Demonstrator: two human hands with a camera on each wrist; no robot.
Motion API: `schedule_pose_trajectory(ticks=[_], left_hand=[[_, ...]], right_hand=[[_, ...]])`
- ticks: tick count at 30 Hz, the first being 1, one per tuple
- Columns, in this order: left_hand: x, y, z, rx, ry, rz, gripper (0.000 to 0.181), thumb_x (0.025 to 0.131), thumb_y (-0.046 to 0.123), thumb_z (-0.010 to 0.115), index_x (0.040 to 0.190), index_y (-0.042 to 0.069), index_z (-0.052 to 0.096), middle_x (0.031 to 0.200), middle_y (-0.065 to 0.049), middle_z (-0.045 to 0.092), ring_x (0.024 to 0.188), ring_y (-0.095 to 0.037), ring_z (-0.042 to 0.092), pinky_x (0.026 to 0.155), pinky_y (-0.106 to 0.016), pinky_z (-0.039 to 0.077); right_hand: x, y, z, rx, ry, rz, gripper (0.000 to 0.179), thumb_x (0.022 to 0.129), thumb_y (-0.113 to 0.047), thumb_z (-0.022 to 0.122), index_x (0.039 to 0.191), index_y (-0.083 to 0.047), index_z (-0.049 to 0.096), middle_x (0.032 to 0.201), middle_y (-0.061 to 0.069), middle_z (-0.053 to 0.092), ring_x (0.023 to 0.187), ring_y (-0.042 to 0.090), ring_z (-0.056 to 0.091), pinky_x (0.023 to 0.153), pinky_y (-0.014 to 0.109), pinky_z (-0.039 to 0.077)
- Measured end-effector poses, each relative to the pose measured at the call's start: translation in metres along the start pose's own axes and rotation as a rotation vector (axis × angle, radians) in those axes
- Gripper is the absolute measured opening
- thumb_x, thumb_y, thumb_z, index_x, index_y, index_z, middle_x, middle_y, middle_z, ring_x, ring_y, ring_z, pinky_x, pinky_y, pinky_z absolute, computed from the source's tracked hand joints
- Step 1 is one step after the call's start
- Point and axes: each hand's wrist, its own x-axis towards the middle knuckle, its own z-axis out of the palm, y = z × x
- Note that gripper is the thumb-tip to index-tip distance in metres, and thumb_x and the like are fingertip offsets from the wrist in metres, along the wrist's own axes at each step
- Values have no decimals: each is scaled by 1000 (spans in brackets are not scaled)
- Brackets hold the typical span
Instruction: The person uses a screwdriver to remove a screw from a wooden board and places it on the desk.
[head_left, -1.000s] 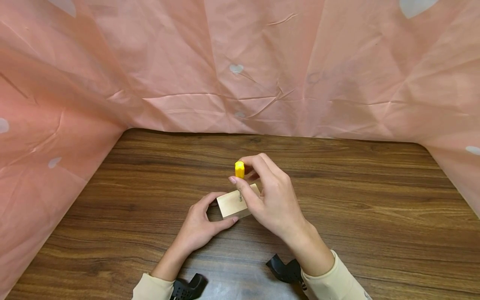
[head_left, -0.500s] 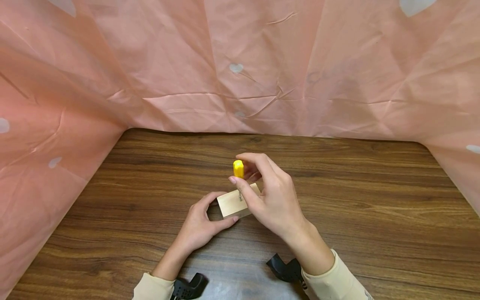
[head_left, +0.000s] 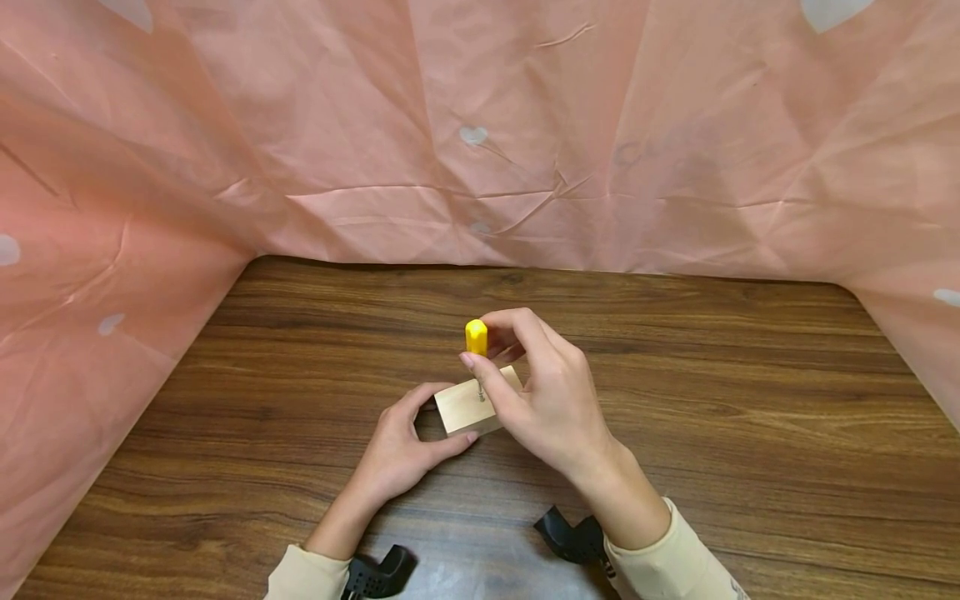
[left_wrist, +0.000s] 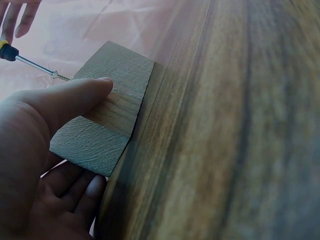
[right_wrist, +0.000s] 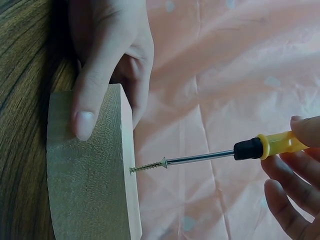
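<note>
A pale wooden block (head_left: 459,408) lies on the table, with my left hand (head_left: 397,446) gripping its left end between thumb and fingers. From the block's top face stands a screw (right_wrist: 149,166), much of its thread showing above the wood. My right hand (head_left: 551,392) pinches the yellow handle of a screwdriver (head_left: 477,337) between thumb and fingers. In the right wrist view the screwdriver's metal shaft (right_wrist: 200,157) meets the screw head, nearly in line with it. The left wrist view shows my left thumb (left_wrist: 85,95) across the block's side. My right hand hides the block's right end in the head view.
The brown wood-grain table (head_left: 750,400) spreads around the hands. A pink cloth (head_left: 360,150) with pale hearts hangs at the back and sides. Black wrist mounts (head_left: 570,537) sit below both wrists, close over the tabletop.
The yellow handle has shifted slightly left and its facets have turned a little. My right fingers have shifted on it. The block and left hand stay in place.
</note>
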Motion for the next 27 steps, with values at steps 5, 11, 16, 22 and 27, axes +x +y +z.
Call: schedule_pose_trajectory(ticks=[5,11,16,22,27], left_hand=[[0,0,0,-4,-1,-1,54,79,27,97,127,32,72,121,10,75,113,-13,67,108,-44,46],[0,0,0,0,-2,-1,54,79,27,97,127,33,72,121,10,75,113,-13,66,108,-44,46],[0,0,0,1,-1,1,54,79,28,97,127,32,72,121,10,75,114,-13,66,109,-45,46],[0,0,0,4,0,5,54,79,27,97,127,32,72,121,10,75,114,-13,67,109,-45,47],[0,-1,0,5,0,3,54,79,28,97,127,33,72,121,11,75,114,-13,66,109,-45,47]], right_hand=[[0,-2,-1,-10,-6,2,28,92,-8,83,116,-5,68,96,0,75,90,13,72,82,24,60],[0,-2,-1,-23,-7,8,27,92,-9,84,114,-6,69,97,0,75,88,12,73,74,27,58],[0,-1,-1,-27,-2,-8,27,91,-6,84,113,-5,69,97,2,76,86,15,74,68,34,58],[-1,-1,-2,-34,-11,0,26,92,-8,84,114,-5,70,98,1,76,88,14,74,70,26,56],[-1,-1,-1,-40,-6,-8,26,91,-7,84,113,-5,70,97,1,76,88,14,74,72,25,55]])
